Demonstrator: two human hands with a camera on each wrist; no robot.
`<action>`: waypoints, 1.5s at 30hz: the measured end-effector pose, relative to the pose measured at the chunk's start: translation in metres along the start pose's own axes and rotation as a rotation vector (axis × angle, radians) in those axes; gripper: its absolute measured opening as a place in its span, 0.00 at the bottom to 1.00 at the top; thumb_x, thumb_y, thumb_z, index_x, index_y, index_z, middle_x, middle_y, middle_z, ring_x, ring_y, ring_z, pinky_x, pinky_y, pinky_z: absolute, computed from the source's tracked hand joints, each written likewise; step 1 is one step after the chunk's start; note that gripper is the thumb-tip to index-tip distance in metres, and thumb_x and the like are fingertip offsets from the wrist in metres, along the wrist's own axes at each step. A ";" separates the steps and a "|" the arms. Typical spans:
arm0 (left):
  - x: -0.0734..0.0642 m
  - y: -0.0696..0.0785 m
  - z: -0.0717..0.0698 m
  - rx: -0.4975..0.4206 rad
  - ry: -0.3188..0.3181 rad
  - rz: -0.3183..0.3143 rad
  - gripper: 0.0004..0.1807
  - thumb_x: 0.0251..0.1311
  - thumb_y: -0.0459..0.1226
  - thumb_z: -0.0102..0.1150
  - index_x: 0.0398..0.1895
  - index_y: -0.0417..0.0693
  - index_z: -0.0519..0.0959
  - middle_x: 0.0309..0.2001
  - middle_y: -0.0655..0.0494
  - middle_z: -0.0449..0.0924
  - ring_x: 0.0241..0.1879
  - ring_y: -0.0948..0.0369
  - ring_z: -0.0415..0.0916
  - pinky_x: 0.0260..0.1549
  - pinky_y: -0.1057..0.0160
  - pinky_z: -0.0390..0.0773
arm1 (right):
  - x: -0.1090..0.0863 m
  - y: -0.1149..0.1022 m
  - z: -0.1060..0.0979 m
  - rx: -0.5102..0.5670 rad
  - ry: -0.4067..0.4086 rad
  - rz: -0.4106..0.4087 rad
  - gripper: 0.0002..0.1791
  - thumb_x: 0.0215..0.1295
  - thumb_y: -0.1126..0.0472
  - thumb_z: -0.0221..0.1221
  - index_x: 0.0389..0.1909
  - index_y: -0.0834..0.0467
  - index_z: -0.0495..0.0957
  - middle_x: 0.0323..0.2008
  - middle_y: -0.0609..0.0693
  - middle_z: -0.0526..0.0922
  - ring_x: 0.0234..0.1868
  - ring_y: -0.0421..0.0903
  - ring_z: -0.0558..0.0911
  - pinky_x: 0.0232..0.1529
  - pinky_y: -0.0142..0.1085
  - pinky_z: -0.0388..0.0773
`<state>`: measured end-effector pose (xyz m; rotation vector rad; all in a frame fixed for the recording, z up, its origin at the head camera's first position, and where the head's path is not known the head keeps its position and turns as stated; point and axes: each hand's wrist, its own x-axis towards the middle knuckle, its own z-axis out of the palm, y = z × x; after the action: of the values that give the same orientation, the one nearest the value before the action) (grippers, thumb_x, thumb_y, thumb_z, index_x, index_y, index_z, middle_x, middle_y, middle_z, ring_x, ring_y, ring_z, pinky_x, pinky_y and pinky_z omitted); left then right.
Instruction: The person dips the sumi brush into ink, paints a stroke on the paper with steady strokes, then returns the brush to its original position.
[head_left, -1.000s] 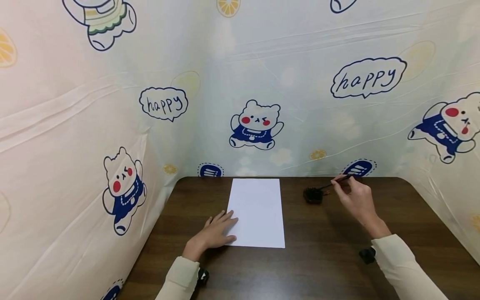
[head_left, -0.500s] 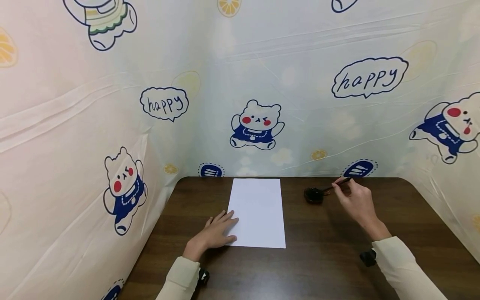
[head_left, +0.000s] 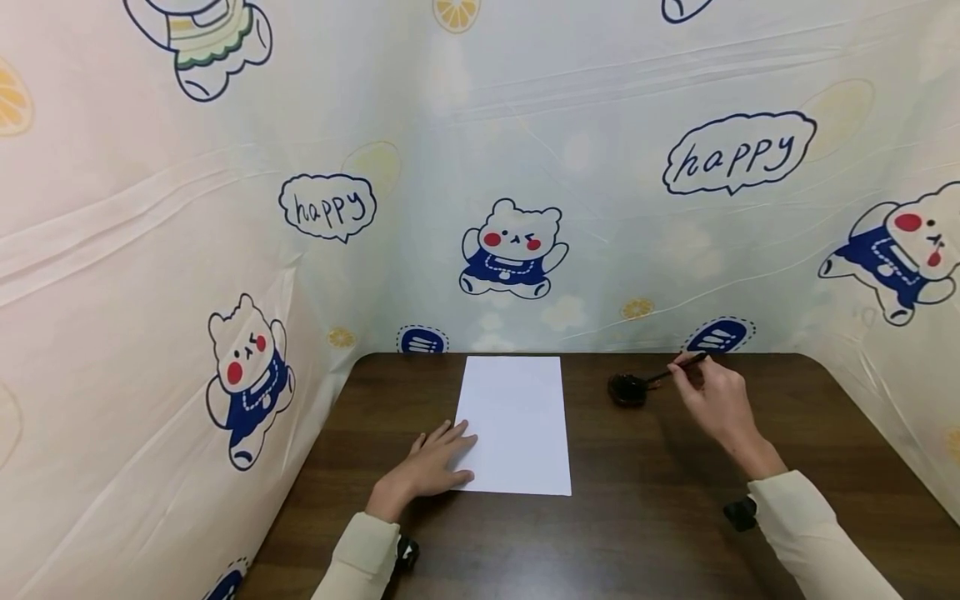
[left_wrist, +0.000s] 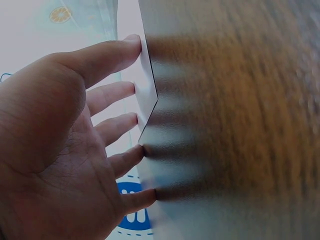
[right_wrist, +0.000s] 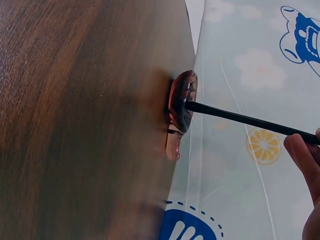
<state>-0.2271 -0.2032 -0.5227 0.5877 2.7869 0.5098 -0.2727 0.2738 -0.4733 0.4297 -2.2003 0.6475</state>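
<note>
My left hand [head_left: 426, 463] rests with spread, straight fingers on the lower left edge of a blank white sheet of paper [head_left: 517, 417]. In the left wrist view, the thumb [left_wrist: 112, 57] and some of the fingertips press the paper's corner, while the others meet the brown tabletop. My right hand [head_left: 716, 404] pinches a thin black brush-like stick [right_wrist: 245, 119] near its upper end. The stick slants down to the left into a small, dark reddish-brown translucent dish [head_left: 627, 390] with a short handle-like tab. Its lower tip is hidden in the dish.
A dark brown wooden table [head_left: 622, 542] lies under everything, its far edge close to the backdrop. Pale cloth [head_left: 420, 267] printed with bears, orange slices and the word happy hangs behind and at both sides. The dish stands right of the paper, near the far edge.
My right hand has shifted very slightly to the right, and the stick's slant has altered a little, its lower end still at the dish. The left hand and the paper stay in place.
</note>
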 end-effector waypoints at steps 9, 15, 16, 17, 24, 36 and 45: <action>0.000 -0.001 0.000 -0.008 0.012 0.024 0.35 0.65 0.51 0.58 0.74 0.58 0.63 0.79 0.54 0.49 0.78 0.44 0.41 0.67 0.27 0.42 | 0.005 -0.002 -0.006 -0.001 0.057 -0.053 0.08 0.57 0.66 0.68 0.37 0.61 0.82 0.29 0.52 0.85 0.25 0.45 0.83 0.26 0.20 0.73; 0.000 0.001 0.000 -0.010 -0.001 0.011 0.35 0.64 0.51 0.59 0.74 0.59 0.62 0.79 0.54 0.48 0.78 0.44 0.40 0.67 0.27 0.41 | 0.006 -0.004 -0.010 0.010 0.066 -0.059 0.08 0.56 0.68 0.68 0.37 0.62 0.82 0.30 0.52 0.85 0.25 0.45 0.83 0.27 0.19 0.73; 0.000 0.001 -0.001 -0.009 0.000 0.012 0.35 0.65 0.51 0.59 0.74 0.58 0.62 0.79 0.54 0.49 0.78 0.44 0.40 0.67 0.27 0.41 | 0.007 -0.005 -0.010 0.011 0.068 -0.062 0.08 0.56 0.68 0.68 0.38 0.62 0.82 0.30 0.52 0.85 0.24 0.45 0.83 0.27 0.19 0.73; 0.000 0.002 -0.001 -0.009 0.001 0.012 0.35 0.65 0.51 0.59 0.74 0.58 0.62 0.79 0.54 0.49 0.78 0.44 0.40 0.67 0.27 0.41 | 0.007 -0.005 -0.011 0.010 0.071 -0.066 0.09 0.56 0.68 0.68 0.38 0.62 0.82 0.30 0.52 0.85 0.24 0.45 0.83 0.27 0.19 0.73; 0.001 0.001 0.000 -0.010 0.008 0.007 0.35 0.65 0.52 0.58 0.74 0.58 0.63 0.79 0.53 0.49 0.78 0.43 0.39 0.68 0.27 0.42 | 0.009 -0.009 -0.011 0.017 0.084 -0.081 0.09 0.56 0.68 0.68 0.38 0.61 0.82 0.31 0.52 0.86 0.25 0.46 0.83 0.27 0.21 0.74; -0.001 0.003 0.000 -0.019 -0.002 -0.001 0.35 0.65 0.52 0.58 0.74 0.60 0.62 0.79 0.54 0.48 0.78 0.40 0.37 0.68 0.28 0.41 | 0.001 -0.007 0.001 0.028 0.061 -0.024 0.07 0.59 0.66 0.66 0.38 0.61 0.81 0.32 0.53 0.85 0.25 0.45 0.83 0.27 0.20 0.72; -0.001 0.003 0.001 -0.005 0.005 -0.003 0.35 0.65 0.52 0.57 0.75 0.59 0.61 0.79 0.54 0.47 0.78 0.40 0.37 0.68 0.28 0.41 | -0.004 -0.001 0.006 0.035 0.057 0.014 0.06 0.61 0.65 0.65 0.38 0.60 0.81 0.30 0.52 0.85 0.24 0.46 0.83 0.28 0.18 0.72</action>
<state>-0.2255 -0.2010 -0.5223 0.5820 2.7899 0.5177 -0.2730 0.2704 -0.4795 0.4093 -2.1422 0.6986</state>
